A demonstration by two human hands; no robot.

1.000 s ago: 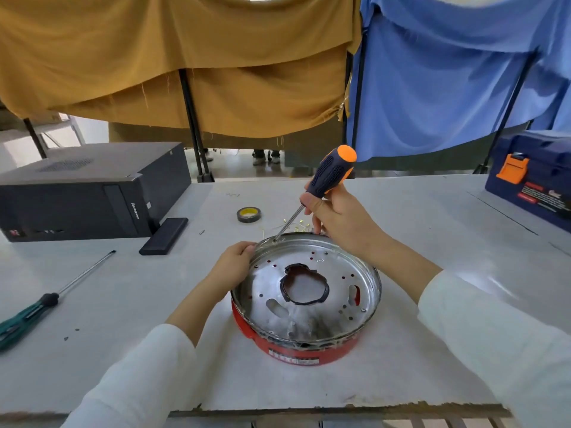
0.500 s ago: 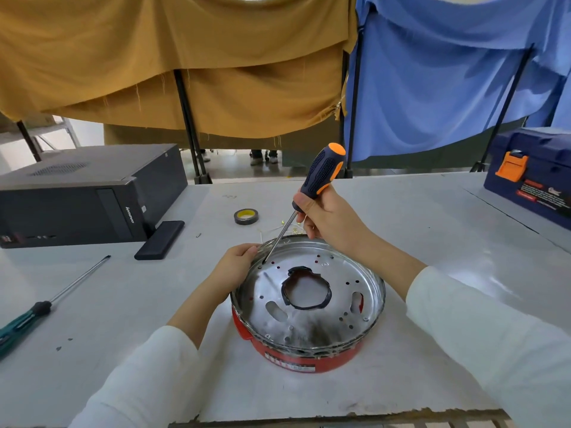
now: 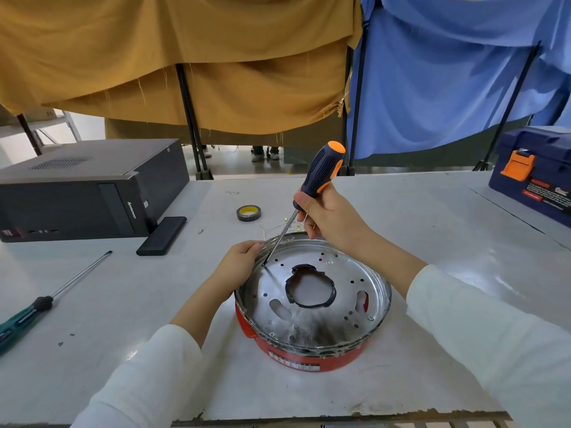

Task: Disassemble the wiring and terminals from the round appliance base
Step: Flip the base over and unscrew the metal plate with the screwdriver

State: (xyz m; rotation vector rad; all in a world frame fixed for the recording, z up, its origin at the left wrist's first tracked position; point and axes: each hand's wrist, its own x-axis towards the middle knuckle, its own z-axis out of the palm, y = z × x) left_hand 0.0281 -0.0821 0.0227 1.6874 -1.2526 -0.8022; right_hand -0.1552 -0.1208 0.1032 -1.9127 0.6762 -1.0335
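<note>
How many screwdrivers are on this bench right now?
2: the orange-and-black screwdriver in the right hand, tip on the round base; the green-handled screwdriver lying at the table's left edge.

A single head-worn wide-angle view is given, aimed forward and down across the table [image 3: 129,304]. The base [image 3: 312,307] is seen close, below centre, from above at a slant. Both sleeves enter from the bottom corners; draped cloth [image 3: 216,57] fills the top.
</note>
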